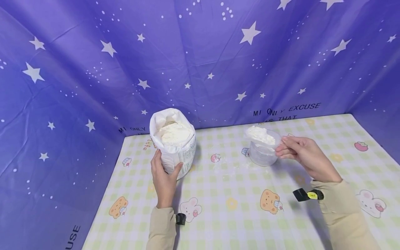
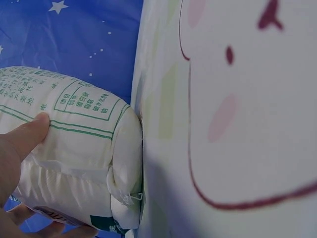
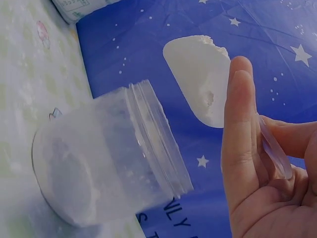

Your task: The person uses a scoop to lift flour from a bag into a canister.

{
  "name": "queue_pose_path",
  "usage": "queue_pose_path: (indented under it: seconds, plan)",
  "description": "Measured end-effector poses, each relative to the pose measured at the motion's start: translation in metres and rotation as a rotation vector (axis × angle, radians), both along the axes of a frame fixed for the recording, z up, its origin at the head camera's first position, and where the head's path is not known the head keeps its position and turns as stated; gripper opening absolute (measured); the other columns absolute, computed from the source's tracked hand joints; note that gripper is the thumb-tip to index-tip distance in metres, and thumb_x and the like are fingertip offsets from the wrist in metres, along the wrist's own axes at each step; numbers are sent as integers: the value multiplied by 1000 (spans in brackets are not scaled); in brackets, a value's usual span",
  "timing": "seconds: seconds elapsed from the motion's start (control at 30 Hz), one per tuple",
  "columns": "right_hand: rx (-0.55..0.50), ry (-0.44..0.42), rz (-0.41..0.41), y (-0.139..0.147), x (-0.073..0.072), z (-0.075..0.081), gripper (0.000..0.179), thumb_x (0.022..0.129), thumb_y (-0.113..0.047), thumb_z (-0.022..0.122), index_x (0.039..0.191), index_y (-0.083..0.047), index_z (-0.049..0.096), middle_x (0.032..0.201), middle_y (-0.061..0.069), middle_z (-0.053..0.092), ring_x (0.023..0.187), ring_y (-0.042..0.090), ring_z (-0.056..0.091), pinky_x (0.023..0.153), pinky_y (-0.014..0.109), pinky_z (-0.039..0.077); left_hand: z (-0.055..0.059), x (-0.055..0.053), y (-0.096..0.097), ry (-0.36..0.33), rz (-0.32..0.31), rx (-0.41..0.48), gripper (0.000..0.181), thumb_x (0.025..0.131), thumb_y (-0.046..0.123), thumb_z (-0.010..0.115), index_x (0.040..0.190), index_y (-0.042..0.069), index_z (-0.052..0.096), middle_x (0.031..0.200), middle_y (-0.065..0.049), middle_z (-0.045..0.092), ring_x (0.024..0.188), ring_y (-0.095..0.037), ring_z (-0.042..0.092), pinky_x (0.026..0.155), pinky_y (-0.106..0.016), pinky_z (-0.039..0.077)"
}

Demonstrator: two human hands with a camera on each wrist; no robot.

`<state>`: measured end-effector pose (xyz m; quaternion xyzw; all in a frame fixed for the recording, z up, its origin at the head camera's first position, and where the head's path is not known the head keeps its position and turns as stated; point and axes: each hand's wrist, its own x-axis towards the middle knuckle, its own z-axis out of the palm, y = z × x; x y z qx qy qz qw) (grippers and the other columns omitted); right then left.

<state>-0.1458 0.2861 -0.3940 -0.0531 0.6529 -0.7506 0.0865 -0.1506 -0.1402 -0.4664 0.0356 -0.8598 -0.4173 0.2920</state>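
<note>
A white bag with green print [image 1: 182,156] stands at the left of the table, its top open and white powder [image 1: 175,133] inside. My left hand [image 1: 164,180] grips its near side low down, thumb on the printed face in the left wrist view. To the right, my right hand [image 1: 301,154] pinches the handle of a clear scoop [image 3: 195,84] between thumb and fingers. A heap of white powder [image 1: 259,133] fills the scoop. Just beneath it a clear plastic jar [image 1: 262,158] stands upright with its mouth uncovered; some whitish content shows low in the jar.
A checked tablecloth [image 1: 218,218] with cartoon prints covers the table. Faint white powder is scattered on it between bag and jar. A blue star-patterned curtain [image 1: 200,69] hangs close behind the bag and along both sides.
</note>
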Motion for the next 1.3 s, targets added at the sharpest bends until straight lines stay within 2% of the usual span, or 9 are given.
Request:
queue_pose_path:
  seconds: [0.2, 0.5, 0.73, 1.03, 1.3]
  plan:
    - [27, -15, -26, 9, 4, -1, 26, 103, -21, 53, 107, -1, 68, 93, 11, 74, 84, 16, 73, 79, 30, 60, 0, 1, 0, 1, 2, -3, 85, 77, 20, 86, 146, 4, 40, 150, -16, 40, 141, -33, 38, 115, -52, 33]
    - [122, -10, -52, 25, 7, -3, 30, 103, -24, 54, 108, 3, 66, 91, 8, 75, 83, 16, 74, 77, 30, 60, 0, -1, 1, -7, -14, -1, 86, 77, 21, 86, 147, 5, 39, 151, -15, 39, 142, -33, 37, 116, -51, 33]
    - [143, -4, -55, 33, 7, -5, 22, 104, -19, 52, 102, -9, 72, 89, 8, 75, 80, 14, 74, 74, 29, 60, 0, 0, 0, -10, 2, 7, 85, 77, 21, 86, 147, 5, 40, 151, -14, 40, 141, -32, 38, 116, -50, 33]
    - [265, 14, -50, 36, 6, 1, 28, 104, -19, 51, 103, 3, 68, 87, 7, 75, 79, 15, 74, 73, 30, 60, -2, 1, 0, -8, -6, 11, 85, 77, 22, 86, 147, 6, 40, 151, -14, 40, 141, -32, 38, 115, -52, 34]
    - [382, 4, -43, 35, 0, 9, 32, 105, -22, 50, 104, 5, 67, 86, 4, 75, 77, 14, 73, 73, 30, 60, -2, 0, -1, -4, -6, 8, 86, 77, 22, 86, 148, 6, 39, 152, -14, 40, 142, -32, 37, 116, -51, 33]
